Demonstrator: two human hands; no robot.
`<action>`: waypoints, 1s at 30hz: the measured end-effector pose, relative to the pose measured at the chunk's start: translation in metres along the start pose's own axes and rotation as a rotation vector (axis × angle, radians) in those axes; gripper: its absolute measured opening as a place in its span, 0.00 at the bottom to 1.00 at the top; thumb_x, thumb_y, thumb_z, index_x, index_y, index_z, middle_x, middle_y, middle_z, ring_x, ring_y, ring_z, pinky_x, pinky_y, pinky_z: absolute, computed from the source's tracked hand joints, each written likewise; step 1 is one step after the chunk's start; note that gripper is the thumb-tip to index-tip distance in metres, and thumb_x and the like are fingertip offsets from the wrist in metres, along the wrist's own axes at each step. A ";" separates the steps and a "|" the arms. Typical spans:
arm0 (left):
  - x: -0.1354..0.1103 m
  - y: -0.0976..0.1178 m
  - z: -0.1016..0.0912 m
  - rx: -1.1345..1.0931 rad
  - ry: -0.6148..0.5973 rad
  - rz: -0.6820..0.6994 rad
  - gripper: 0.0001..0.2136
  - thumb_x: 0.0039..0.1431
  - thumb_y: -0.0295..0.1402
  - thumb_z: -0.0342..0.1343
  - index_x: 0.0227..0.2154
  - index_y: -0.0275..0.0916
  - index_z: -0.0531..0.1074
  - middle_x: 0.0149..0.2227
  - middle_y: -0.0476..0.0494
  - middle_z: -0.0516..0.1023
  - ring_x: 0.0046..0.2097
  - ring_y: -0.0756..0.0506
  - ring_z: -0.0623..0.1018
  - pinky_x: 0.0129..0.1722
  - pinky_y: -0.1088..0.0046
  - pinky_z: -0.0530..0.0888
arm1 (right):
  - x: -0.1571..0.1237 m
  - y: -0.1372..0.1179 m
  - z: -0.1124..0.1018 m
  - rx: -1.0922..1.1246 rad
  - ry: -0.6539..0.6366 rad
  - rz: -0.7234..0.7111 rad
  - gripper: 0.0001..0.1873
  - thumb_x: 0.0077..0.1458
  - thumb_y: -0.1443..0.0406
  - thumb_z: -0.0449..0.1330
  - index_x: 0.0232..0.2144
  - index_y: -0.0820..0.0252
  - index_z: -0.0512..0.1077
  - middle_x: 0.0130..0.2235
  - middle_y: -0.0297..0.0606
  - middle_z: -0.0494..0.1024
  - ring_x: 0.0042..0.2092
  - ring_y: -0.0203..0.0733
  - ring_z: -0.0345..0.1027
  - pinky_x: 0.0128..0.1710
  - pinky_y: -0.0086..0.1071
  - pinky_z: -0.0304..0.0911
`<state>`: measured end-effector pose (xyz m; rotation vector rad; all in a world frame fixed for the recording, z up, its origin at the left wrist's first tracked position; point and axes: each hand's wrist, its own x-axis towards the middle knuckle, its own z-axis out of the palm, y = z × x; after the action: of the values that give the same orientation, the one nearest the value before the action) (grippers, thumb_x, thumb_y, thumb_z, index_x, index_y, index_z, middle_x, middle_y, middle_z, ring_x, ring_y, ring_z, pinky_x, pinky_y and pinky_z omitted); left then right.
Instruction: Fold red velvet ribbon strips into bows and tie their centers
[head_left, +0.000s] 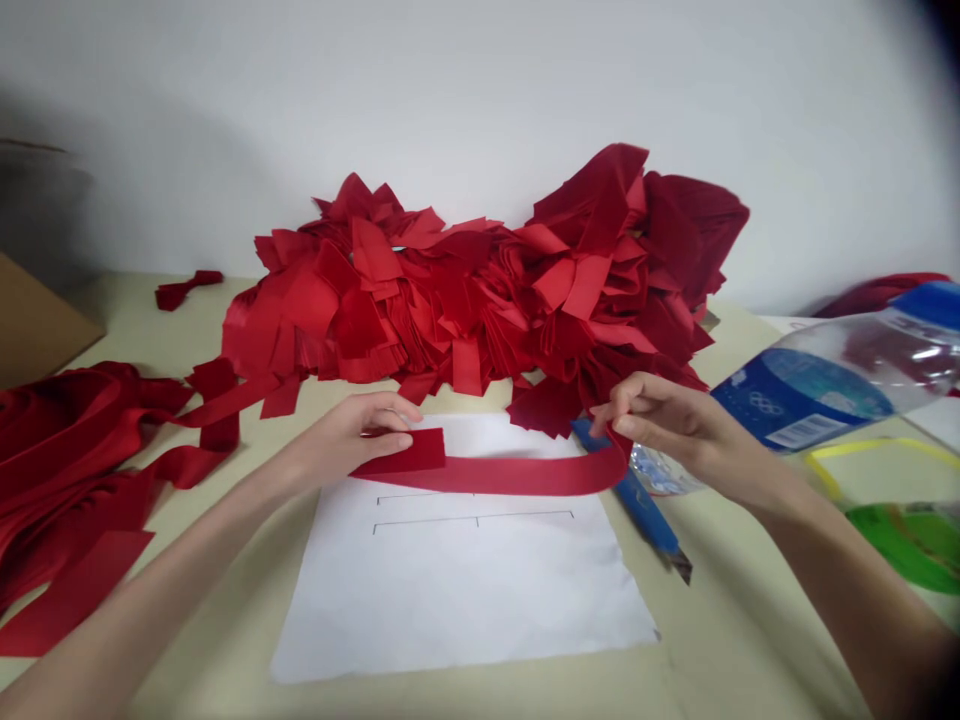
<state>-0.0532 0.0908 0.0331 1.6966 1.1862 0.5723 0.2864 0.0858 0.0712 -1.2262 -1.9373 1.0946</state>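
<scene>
A red ribbon (517, 476) stretches between my two hands above a white paper sheet (465, 590) with ruled black marks. My left hand (379, 428) pinches its left end, where a short flap folds over toward the right. At the other end, my right hand (652, 415) grips the ribbon between thumb and fingers, and the strip curls up there. Beside the sheet, below my right hand, lies a blue utility knife (649, 510) with its blade tip showing. Part of the knife is hidden behind the ribbon and fingers.
A large heap of red ribbon pieces (465, 300) lies along the wall. Long loose red ribbon (67, 460) is piled at left, near a cardboard box (37, 320). At right are a plastic bottle (810, 385) lying tilted and a green tape roll (911, 545).
</scene>
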 end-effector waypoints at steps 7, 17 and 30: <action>0.017 -0.002 0.037 0.052 -0.074 0.047 0.05 0.51 0.32 0.53 0.29 0.41 0.74 0.32 0.47 0.79 0.35 0.45 0.77 0.34 0.69 0.71 | 0.000 0.002 0.005 -0.357 -0.041 -0.028 0.11 0.58 0.57 0.53 0.35 0.57 0.68 0.37 0.38 0.73 0.35 0.39 0.67 0.34 0.31 0.61; 0.016 0.003 0.049 0.182 0.096 0.062 0.05 0.52 0.30 0.53 0.31 0.41 0.72 0.36 0.46 0.77 0.37 0.44 0.75 0.39 0.66 0.70 | 0.002 0.005 0.013 -0.488 -0.061 -0.009 0.11 0.60 0.58 0.51 0.35 0.56 0.70 0.36 0.37 0.76 0.35 0.40 0.70 0.33 0.30 0.62; -0.036 -0.001 -0.001 0.435 0.090 -0.092 0.40 0.43 0.42 0.62 0.60 0.53 0.51 0.64 0.46 0.54 0.61 0.34 0.58 0.56 0.58 0.60 | 0.004 0.005 0.035 -0.678 0.056 -0.228 0.10 0.59 0.66 0.51 0.42 0.55 0.68 0.48 0.41 0.70 0.49 0.45 0.64 0.49 0.40 0.61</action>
<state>-0.0696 0.0590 0.0376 1.9791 1.5276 0.3518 0.2583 0.0788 0.0500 -1.2926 -2.4227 0.2755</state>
